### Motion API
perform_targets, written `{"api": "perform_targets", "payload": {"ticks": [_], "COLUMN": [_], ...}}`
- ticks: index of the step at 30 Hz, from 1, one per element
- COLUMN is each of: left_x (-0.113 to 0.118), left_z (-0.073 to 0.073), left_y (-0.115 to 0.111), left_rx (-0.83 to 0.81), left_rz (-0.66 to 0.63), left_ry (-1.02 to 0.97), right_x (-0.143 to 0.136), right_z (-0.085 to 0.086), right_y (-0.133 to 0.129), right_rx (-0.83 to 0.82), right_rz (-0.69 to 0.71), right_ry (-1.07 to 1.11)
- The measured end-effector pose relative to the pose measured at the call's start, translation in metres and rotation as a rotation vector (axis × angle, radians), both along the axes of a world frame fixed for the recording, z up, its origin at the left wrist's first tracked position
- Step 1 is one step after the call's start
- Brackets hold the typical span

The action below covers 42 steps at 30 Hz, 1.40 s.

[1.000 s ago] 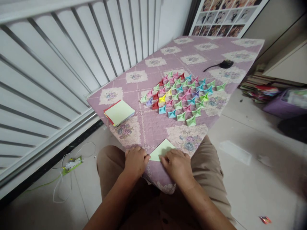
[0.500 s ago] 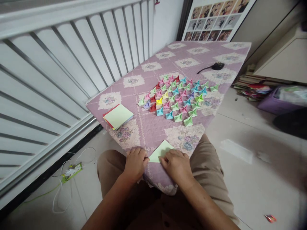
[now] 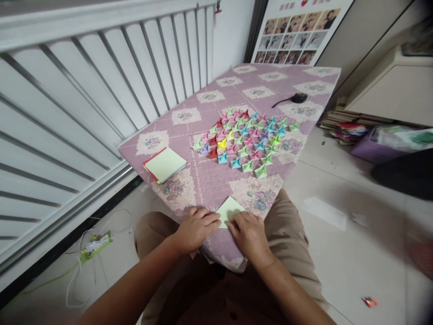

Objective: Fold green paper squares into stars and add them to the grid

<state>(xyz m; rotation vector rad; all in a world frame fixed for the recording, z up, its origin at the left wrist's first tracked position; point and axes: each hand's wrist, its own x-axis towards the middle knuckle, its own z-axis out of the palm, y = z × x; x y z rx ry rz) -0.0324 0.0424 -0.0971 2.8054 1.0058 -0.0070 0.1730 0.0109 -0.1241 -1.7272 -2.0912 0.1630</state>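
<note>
A pale green sheet of paper [image 3: 229, 210], folded into a triangle, lies at the near corner of the table. My left hand [image 3: 199, 225] rests flat on its left corner, fingers stretched toward the right. My right hand [image 3: 248, 229] pinches the paper's right side, with fingertips bent onto it. To the left sits a stack of square papers [image 3: 165, 163], pale green on top with red beneath. Rows of small folded paper pieces [image 3: 243, 151] in green, blue, pink, red and yellow stand beyond my hands.
The table [image 3: 209, 176] has a purple floral cloth. A black object with a cable [image 3: 299, 97] lies at its far right. A white radiator [image 3: 101, 81] borders the left side. A power strip [image 3: 97, 246] is on the floor.
My left hand has slid right over the paper, its fingers now straighter, covering the left corner. My right hand has stayed on the paper. The view has shifted slightly.
</note>
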Motion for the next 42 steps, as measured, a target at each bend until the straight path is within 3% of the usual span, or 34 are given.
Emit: {"api": "perform_targets", "payload": {"ticks": [5, 11, 21, 30, 36, 42], "left_x": [-0.001, -0.002, -0.020, -0.042, -0.044, -0.041], "left_z": [-0.001, 0.000, 0.006, -0.003, -0.015, -0.020], "left_y": [-0.001, 0.002, 0.011, -0.003, -0.008, -0.013], "left_rx": [0.003, -0.052, -0.073, -0.017, 0.033, 0.066], "left_rz": [0.000, 0.008, -0.142, -0.065, -0.032, -0.017], "left_ry": [-0.011, 0.003, 0.026, 0.050, 0.009, -0.013], "right_x": [0.006, -0.007, -0.006, 0.006, 0.025, 0.027], "right_z": [0.001, -0.004, 0.000, -0.002, -0.007, -0.007], "right_y": [-0.008, -0.018, -0.019, -0.018, -0.023, -0.030], "right_rx": [0.045, 0.092, 0.076, 0.102, 0.132, 0.161], "right_rz": [0.083, 0.253, 0.317, 0.381, 0.366, 0.318], "right_ry": [0.067, -0.007, -0.144, -0.180, -0.165, -0.120]}}
